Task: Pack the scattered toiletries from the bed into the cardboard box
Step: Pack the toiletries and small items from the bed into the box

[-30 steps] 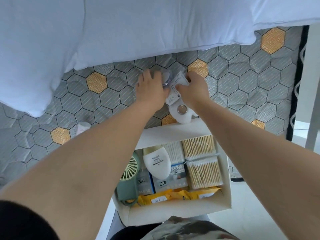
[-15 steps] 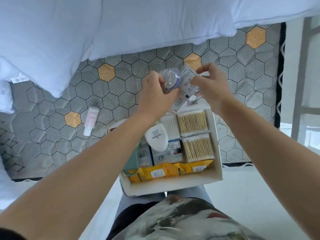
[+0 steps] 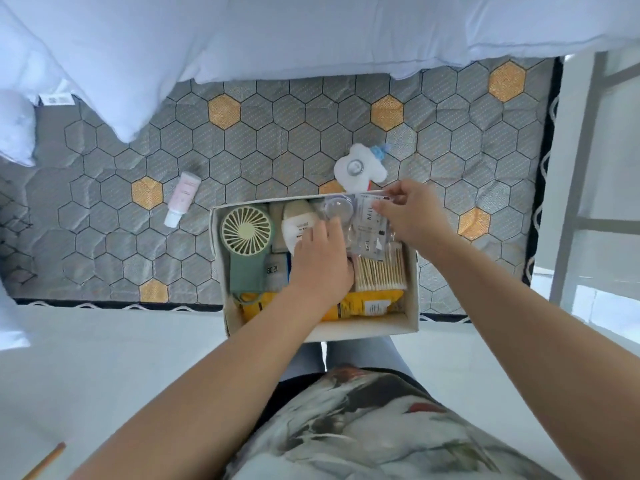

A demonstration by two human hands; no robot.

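The cardboard box (image 3: 414, 296) rests at the mattress edge. Inside it lie a green hand fan (image 3: 246, 244), a white bottle (image 3: 298, 221), cotton swabs (image 3: 381, 273) and a yellow pack (image 3: 367, 306). My left hand (image 3: 320, 263) is inside the box, its fingers against a clear round-lidded jar (image 3: 337, 209). My right hand (image 3: 408, 211) pinches the top of a grey sachet pack (image 3: 369, 233) over the box's far right corner. On the mattress, a pink tube (image 3: 181, 199) lies to the left, and a white cloud-shaped item (image 3: 360, 166) sits just beyond the box.
White pillows and a duvet (image 3: 242, 36) cover the far side of the hexagon-patterned mattress (image 3: 294, 140). A white frame (image 3: 581, 168) stands to the right of the bed. My patterned shirt (image 3: 363, 427) fills the bottom of the view.
Both hands came back from the mattress with the jar and the sachet pack and lowered them into the box. The cloud-shaped item stayed on the mattress.
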